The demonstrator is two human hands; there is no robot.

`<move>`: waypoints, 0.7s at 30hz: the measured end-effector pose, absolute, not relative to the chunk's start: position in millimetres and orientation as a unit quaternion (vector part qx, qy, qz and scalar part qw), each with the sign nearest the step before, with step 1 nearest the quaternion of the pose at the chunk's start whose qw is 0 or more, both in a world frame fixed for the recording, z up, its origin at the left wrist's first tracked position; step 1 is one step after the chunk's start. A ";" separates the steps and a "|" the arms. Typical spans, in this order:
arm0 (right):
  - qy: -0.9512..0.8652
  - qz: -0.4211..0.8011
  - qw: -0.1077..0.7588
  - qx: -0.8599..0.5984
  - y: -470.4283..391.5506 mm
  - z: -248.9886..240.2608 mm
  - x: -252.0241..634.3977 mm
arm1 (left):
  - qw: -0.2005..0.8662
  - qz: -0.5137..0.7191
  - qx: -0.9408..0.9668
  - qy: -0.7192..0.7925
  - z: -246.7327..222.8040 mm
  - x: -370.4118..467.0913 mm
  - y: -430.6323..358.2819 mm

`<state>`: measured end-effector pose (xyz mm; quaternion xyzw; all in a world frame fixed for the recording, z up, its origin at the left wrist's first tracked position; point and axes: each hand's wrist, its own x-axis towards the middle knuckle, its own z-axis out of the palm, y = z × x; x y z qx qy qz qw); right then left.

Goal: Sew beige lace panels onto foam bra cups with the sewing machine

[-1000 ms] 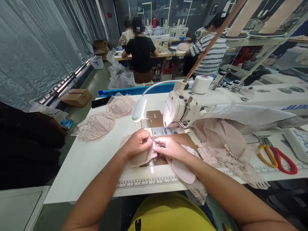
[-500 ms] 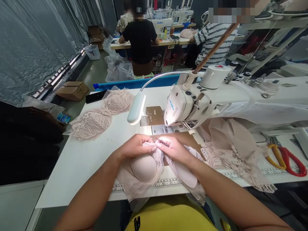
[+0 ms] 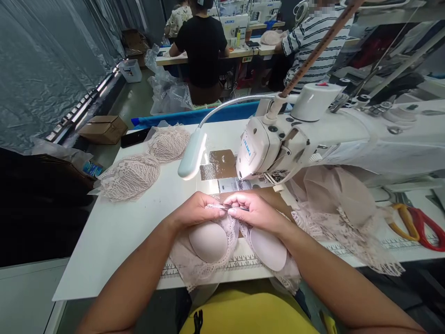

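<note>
A pale pink lace bra [image 3: 208,242] with smooth padded cups lies at the table's front edge, one cup below each hand. My left hand [image 3: 194,212] pinches the bra's lace upper edge between thumb and fingers. In my right hand [image 3: 255,212] is a slim pointed metal tool [image 3: 239,208], held nearly level with its tip toward the left hand. The fingertips of both hands almost meet in front of the sewing machine's needle area. My fingers hide part of the lace and of the tool.
A white sewing machine [image 3: 264,144] stands behind my hands, with a lit lamp [image 3: 192,153] beside it. Lace cups [image 3: 130,176] lie to the left near a black phone [image 3: 135,138]. Pink lace fabric [image 3: 342,199] and red-and-yellow-handled scissors [image 3: 419,227] are on the right. Co-workers sit beyond.
My right hand has turned, so the metal tool now lies flatter and reaches farther left over the lace edge. My left hand stays on the bra. The camera view has shifted slightly.
</note>
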<state>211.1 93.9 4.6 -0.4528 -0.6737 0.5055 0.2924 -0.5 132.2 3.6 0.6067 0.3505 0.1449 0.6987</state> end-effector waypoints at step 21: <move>-0.647 0.503 0.283 -0.499 93.4 -1.2 202.9 | 0.653 0.004 0.687 0.319 18.2 -25.0 142.1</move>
